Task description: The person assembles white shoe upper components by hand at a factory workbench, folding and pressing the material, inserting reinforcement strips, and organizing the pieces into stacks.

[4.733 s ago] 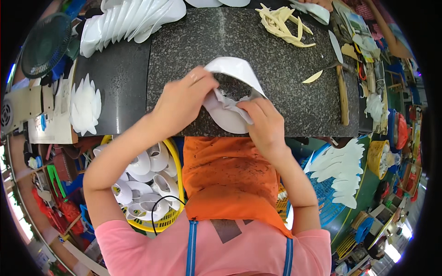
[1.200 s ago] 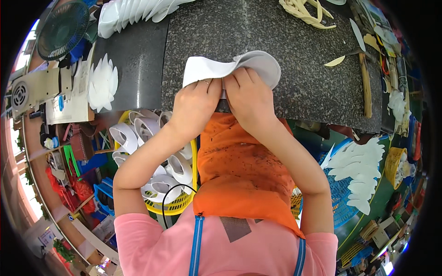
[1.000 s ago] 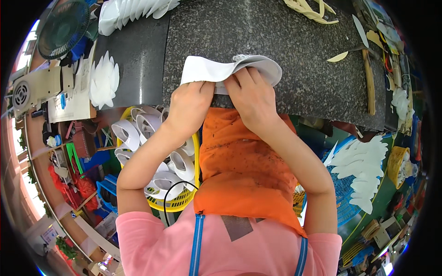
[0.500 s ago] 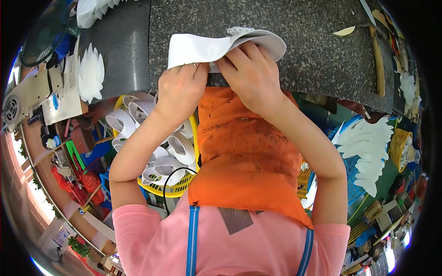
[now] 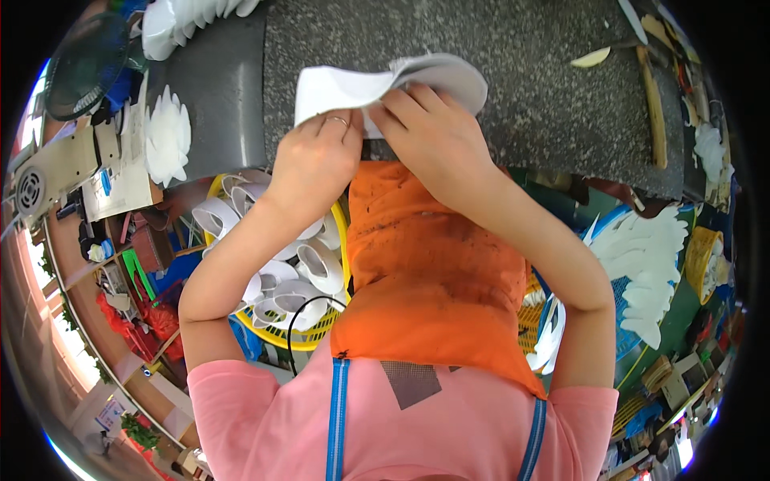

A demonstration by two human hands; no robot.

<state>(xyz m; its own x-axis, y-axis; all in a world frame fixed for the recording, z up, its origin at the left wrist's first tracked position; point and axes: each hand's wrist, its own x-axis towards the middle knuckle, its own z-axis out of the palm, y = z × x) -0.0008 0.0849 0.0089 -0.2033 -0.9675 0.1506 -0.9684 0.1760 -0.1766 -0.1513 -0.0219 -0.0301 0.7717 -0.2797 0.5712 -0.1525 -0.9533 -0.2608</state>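
While the left hand (image 5: 318,158) clamps the white curved piece (image 5: 335,90) by its near edge, fingers curled, the right hand (image 5: 439,138) grips it alongside, fingers bent into the fold. Piece sits just beyond both hands, over the dark slab (image 5: 545,100); yellow basket (image 5: 311,337) below left hand.

Lit from the left by glaring windows (image 5: 70,341) edged with a leafy garland (image 5: 68,314), and at lower right by a bright lamp (image 5: 684,449). Floored in green (image 5: 672,319), furnished with a speckled dark stone worktop (image 5: 553,104).
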